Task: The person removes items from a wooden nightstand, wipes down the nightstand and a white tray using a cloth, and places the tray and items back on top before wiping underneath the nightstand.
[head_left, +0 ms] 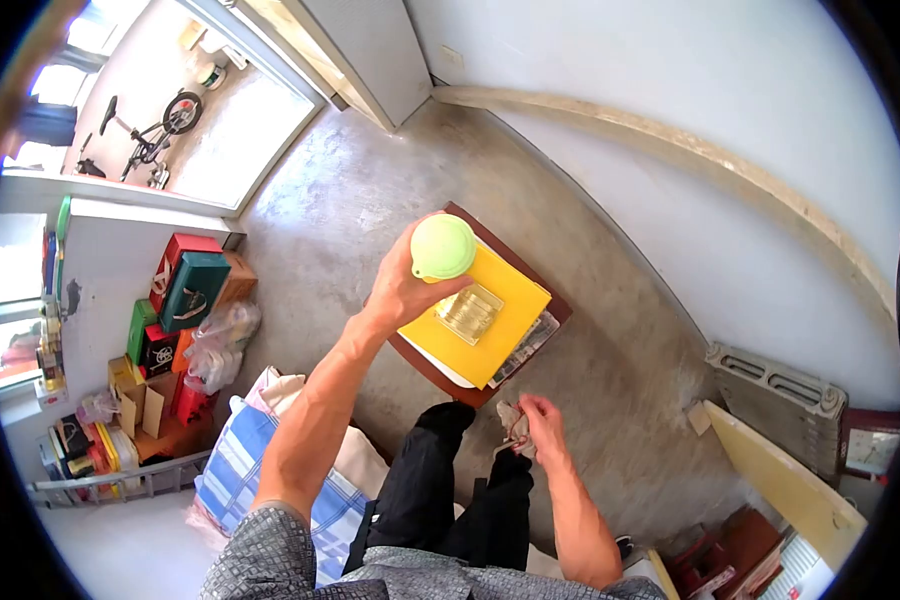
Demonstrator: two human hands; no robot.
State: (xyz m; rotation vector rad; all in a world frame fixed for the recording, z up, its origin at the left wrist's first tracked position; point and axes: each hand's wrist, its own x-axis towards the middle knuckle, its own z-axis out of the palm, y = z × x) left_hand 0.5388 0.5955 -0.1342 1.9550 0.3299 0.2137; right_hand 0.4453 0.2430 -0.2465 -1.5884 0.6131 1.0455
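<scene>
My left hand (pixel 411 285) is wrapped round a cup-like container with a light green lid (pixel 444 247), held up over the far left part of a small table. Below it, a clear, shallow container (pixel 470 313) rests on a yellow sheet or folder (pixel 505 300). The yellow piece lies on the dark reddish-brown table (pixel 560 304), with some printed paper (pixel 526 347) showing at its right edge. Near my right knee, off the table's near side, my right hand (pixel 543 425) pinches a crumpled pale cloth (pixel 514 427) with reddish marks.
A bed with a blue-and-white checked cover (pixel 232 458) is at left. Boxes (pixel 192 290) and plastic bags (pixel 220 345) are stacked beyond it. A radiator (pixel 778 400) and a yellowish board (pixel 785 480) stand at right. A bicycle (pixel 148 140) shows through the doorway.
</scene>
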